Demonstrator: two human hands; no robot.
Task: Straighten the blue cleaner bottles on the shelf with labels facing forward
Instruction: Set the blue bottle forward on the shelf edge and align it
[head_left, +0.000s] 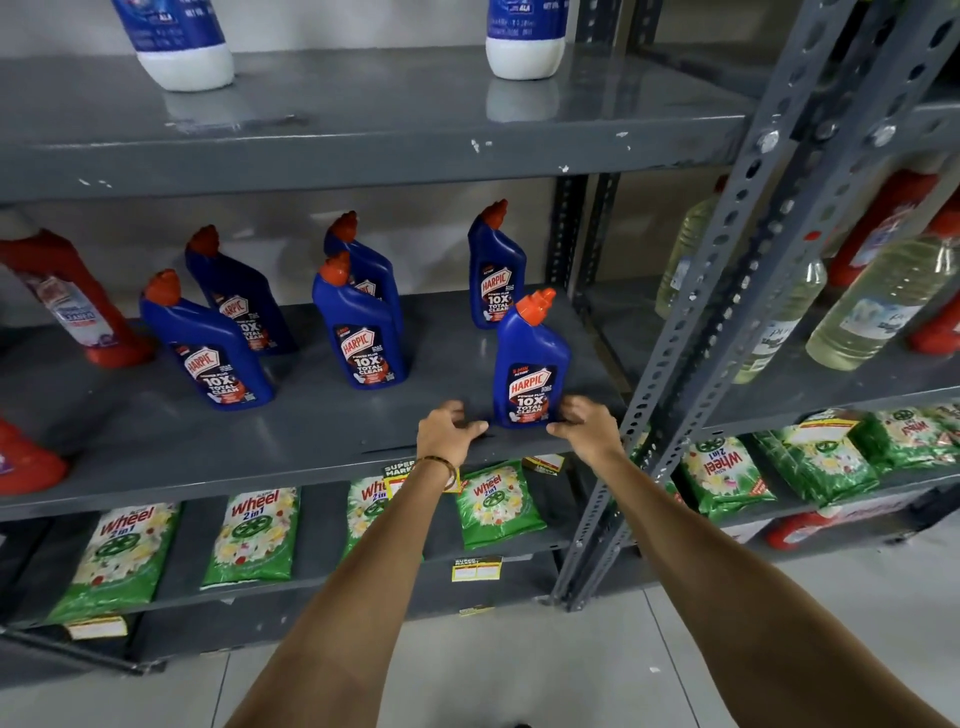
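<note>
Several blue cleaner bottles with orange-red caps stand on the middle grey shelf (322, 441), labels toward me. The nearest bottle (531, 364) stands upright at the front right, another (493, 270) behind it. A middle pair (361, 338) stands one behind the other, and a left pair (208, 348) leans left. My left hand (449, 428) rests on the shelf just left of the nearest bottle's base, fingers curled and apart, a small gap between. My right hand (584, 423) is at the bottle's lower right corner, fingers spread; whether it touches the bottle I cannot tell.
Red bottles (78, 306) stand at the shelf's left end. A perforated grey upright (727, 312) rises just right of my right hand, with clear bottles (872, 306) beyond it. White-based bottles (524, 47) sit on the shelf above. Green detergent packets (254, 535) lie below.
</note>
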